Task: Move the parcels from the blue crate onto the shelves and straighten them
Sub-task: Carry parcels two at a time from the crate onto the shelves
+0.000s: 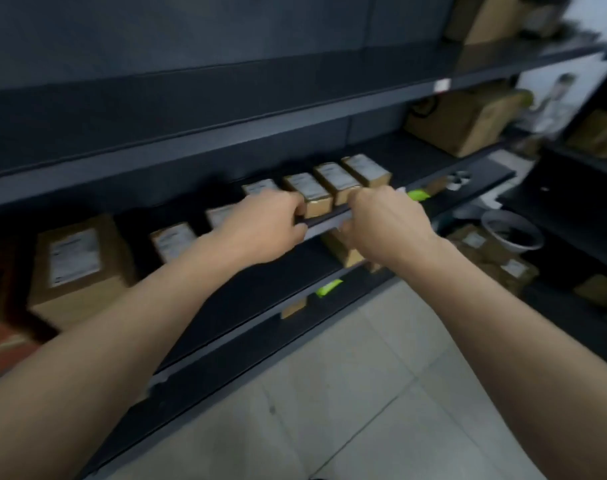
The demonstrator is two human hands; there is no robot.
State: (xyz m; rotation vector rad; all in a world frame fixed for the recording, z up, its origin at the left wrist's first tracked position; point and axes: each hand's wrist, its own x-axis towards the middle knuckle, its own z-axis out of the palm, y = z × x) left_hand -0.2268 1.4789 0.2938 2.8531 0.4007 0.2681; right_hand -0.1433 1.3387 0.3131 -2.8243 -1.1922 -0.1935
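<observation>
A row of small brown parcels [336, 180] with white labels stands along the front of the middle shelf [330, 221]. My left hand [264, 226] curls its fingers against the left side of one small parcel [310, 197], thumb in front of the shelf lip. My right hand [387, 220] curls over the shelf edge in front of the neighbouring parcels, and its fingertips are hidden. More small parcels [173, 240] and a bigger labelled box [75, 268] stand further left on the same shelf. The picture is blurred.
Larger cardboard boxes [465, 119] sit on the shelf above at the right. The lower shelf [260, 299] holds a few boxes and green tags [328, 287]. A grey bucket [513, 233] and more boxes stand at the right; pale tiled floor [347, 393] lies below.
</observation>
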